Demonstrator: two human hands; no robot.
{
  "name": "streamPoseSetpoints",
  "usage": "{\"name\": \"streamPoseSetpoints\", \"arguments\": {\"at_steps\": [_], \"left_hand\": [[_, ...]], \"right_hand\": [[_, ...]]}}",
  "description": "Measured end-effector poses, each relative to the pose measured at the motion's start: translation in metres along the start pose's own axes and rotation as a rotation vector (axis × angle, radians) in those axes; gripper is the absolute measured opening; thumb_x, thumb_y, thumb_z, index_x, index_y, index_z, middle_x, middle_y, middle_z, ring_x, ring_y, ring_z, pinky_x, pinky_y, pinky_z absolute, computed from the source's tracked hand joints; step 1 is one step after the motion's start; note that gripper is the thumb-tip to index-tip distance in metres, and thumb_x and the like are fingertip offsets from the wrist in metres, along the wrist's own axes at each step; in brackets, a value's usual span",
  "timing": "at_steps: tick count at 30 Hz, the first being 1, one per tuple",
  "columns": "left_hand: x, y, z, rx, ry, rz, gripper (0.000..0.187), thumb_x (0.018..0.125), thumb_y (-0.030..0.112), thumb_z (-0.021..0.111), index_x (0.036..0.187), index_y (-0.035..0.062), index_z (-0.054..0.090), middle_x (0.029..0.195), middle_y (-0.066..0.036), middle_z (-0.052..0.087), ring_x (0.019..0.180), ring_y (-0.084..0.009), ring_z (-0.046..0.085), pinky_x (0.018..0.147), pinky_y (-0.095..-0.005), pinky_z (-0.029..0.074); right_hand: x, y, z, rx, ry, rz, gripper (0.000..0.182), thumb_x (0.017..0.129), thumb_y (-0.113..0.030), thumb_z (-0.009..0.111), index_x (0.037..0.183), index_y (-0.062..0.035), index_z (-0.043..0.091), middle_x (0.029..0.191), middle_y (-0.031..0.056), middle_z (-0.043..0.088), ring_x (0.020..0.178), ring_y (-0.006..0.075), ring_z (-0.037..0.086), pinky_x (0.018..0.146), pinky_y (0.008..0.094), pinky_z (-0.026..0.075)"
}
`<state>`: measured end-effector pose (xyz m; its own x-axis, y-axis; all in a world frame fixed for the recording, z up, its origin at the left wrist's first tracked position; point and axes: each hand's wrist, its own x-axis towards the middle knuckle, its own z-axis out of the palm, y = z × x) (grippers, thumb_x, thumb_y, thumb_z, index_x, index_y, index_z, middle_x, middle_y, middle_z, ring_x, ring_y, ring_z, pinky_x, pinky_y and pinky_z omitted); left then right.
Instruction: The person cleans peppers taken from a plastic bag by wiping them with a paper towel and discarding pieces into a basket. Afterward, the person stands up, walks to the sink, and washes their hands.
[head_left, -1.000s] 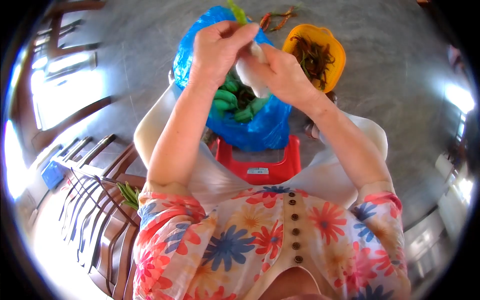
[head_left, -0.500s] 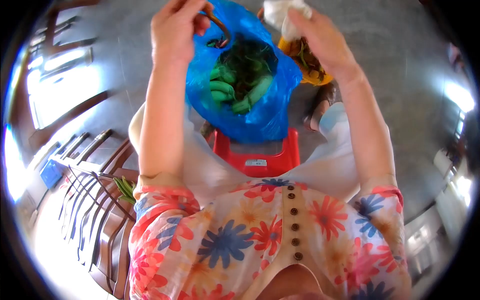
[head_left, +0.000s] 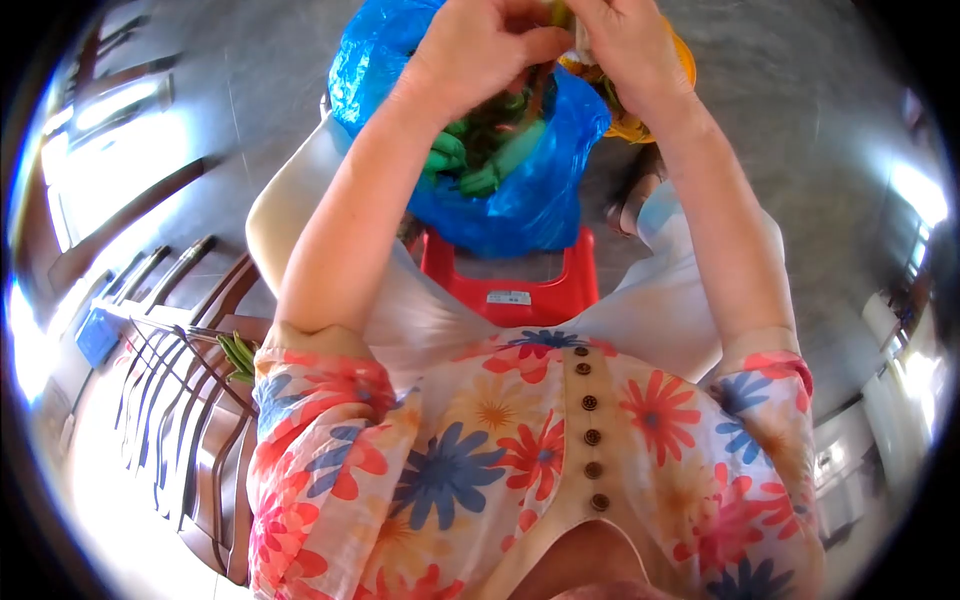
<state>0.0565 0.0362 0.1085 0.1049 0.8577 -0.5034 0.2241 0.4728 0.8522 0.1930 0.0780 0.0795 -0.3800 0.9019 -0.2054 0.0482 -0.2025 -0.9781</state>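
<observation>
My left hand and my right hand meet at the top edge, above an open blue plastic bag. Pinched in the left fingers is a thin brown stalk, its lower part hanging over the bag. My right hand is closed around a whitish cloth, mostly hidden by the fingers. A yellowish-green bit shows between both hands. Inside the bag lie thick green pieces, perhaps vegetables, with darker stringy stuff. Partly behind my right hand is a yellow basket holding brownish-green scraps.
A red plastic stool stands between my knees, touching or just behind the bag. Several dark wooden chair parts stand at the left, with green stalks beside them. A foot in a brown shoe rests on the grey floor.
My left hand has moved right with the brown stalk, and both hands now meet over the bag. The white cloth is now mostly covered by my right hand. The view has shifted slightly.
</observation>
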Motion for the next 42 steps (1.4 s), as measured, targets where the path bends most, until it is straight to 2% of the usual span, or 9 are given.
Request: {"name": "streamPoseSetpoints", "arguments": {"at_steps": [3, 8, 11, 14, 19, 24, 29, 39, 42], "left_hand": [[0.004, -0.013, 0.003, 0.047, 0.152, 0.234, 0.022, 0.079, 0.015, 0.061, 0.095, -0.0003, 0.062, 0.068, -0.005, 0.061, 0.057, -0.0096, 0.052, 0.052, -0.0264, 0.042], [-0.002, 0.001, 0.003, 0.417, 0.261, 0.151, 0.023, 0.076, 0.015, 0.062, 0.095, 0.0017, 0.062, 0.06, -0.007, 0.058, 0.051, -0.0144, 0.053, 0.049, -0.0287, 0.041], [-0.001, -0.003, 0.001, 0.549, 0.344, 0.236, 0.024, 0.074, 0.014, 0.063, 0.095, 0.0025, 0.062, 0.06, -0.009, 0.058, 0.051, -0.0172, 0.054, 0.05, -0.0293, 0.042], [0.003, -0.012, 0.002, 0.477, 0.363, 0.334, 0.026, 0.073, 0.013, 0.064, 0.097, 0.0033, 0.062, 0.063, -0.009, 0.058, 0.052, -0.0179, 0.054, 0.052, -0.0295, 0.043], [0.0, -0.007, 0.009, 0.436, 0.548, 0.487, 0.028, 0.072, 0.012, 0.064, 0.099, 0.0042, 0.061, 0.069, -0.011, 0.059, 0.057, -0.0178, 0.056, 0.054, -0.0291, 0.044], [0.007, -0.022, -0.009, 0.558, 0.417, 0.382, 0.033, 0.07, 0.01, 0.064, 0.103, 0.0051, 0.059, 0.077, -0.01, 0.061, 0.058, -0.0178, 0.057, 0.055, -0.0294, 0.044], [0.011, -0.036, -0.01, 0.724, 0.286, 0.388, 0.023, 0.078, 0.016, 0.061, 0.098, 0.0057, 0.062, 0.08, -0.009, 0.063, 0.062, -0.0181, 0.059, 0.057, -0.0291, 0.046], [0.062, -0.138, 0.005, 0.933, -0.016, 0.063, 0.021, 0.074, 0.019, 0.058, 0.092, 0.013, 0.067, 0.085, -0.01, 0.065, 0.08, -0.0279, 0.061, 0.071, -0.036, 0.049], [0.073, -0.178, 0.052, 0.888, -0.134, -0.203, 0.036, 0.075, 0.016, 0.054, 0.11, 0.0197, 0.059, 0.103, -0.012, 0.061, 0.091, -0.0313, 0.059, 0.079, -0.0403, 0.047]], "right_hand": [[0.002, -0.01, -0.011, -0.287, -0.058, -0.057, 0.027, 0.087, -0.026, 0.052, 0.082, 0.0004, 0.057, 0.07, 0.0021, 0.055, 0.066, 0.0075, 0.049, 0.058, 0.0248, 0.042], [-0.009, -0.037, -0.018, -0.57, -0.003, -0.109, 0.026, 0.086, -0.026, 0.056, 0.084, 0.0, 0.058, 0.067, -0.0005, 0.055, 0.061, 0.0077, 0.05, 0.054, 0.0244, 0.042], [0.001, -0.025, -0.031, -0.069, -0.019, -0.01, 0.021, 0.084, -0.023, 0.059, 0.084, -0.0014, 0.059, 0.068, -0.0019, 0.055, 0.061, 0.0059, 0.051, 0.054, 0.0216, 0.041], [0.001, -0.029, -0.041, 0.065, -0.024, 0.046, 0.016, 0.083, -0.019, 0.062, 0.083, -0.003, 0.059, 0.069, -0.0033, 0.054, 0.059, 0.0038, 0.05, 0.053, 0.019, 0.04], [0.004, -0.031, -0.061, -0.093, 0.159, -0.133, 0.013, 0.083, -0.016, 0.061, 0.082, -0.0035, 0.059, 0.068, -0.0032, 0.054, 0.058, 0.0039, 0.05, 0.051, 0.0196, 0.04], [0.004, -0.012, -0.094, -0.383, 0.18, -0.079, 0.011, 0.08, -0.012, 0.06, 0.083, -0.0012, 0.06, 0.067, -0.0007, 0.057, 0.061, 0.005, 0.052, 0.053, 0.0207, 0.042], [-0.002, 0.004, -0.112, -1.153, 0.127, -0.042, 0.033, 0.074, -0.019, 0.063, 0.1, 0.0009, 0.058, 0.082, 0.0162, 0.063, 0.076, 0.0256, 0.062, 0.068, 0.0312, 0.048], [-0.013, -0.015, -0.097, -0.943, 0.118, -0.003, 0.033, 0.074, -0.018, 0.063, 0.101, 0.0015, 0.058, 0.079, 0.0156, 0.061, 0.072, 0.023, 0.06, 0.066, 0.0309, 0.046], [-0.012, -0.019, -0.09, -0.86, 0.064, 0.028, 0.03, 0.078, -0.02, 0.061, 0.102, -0.0007, 0.058, 0.079, 0.0103, 0.062, 0.072, 0.0157, 0.059, 0.067, 0.0271, 0.046]]}}
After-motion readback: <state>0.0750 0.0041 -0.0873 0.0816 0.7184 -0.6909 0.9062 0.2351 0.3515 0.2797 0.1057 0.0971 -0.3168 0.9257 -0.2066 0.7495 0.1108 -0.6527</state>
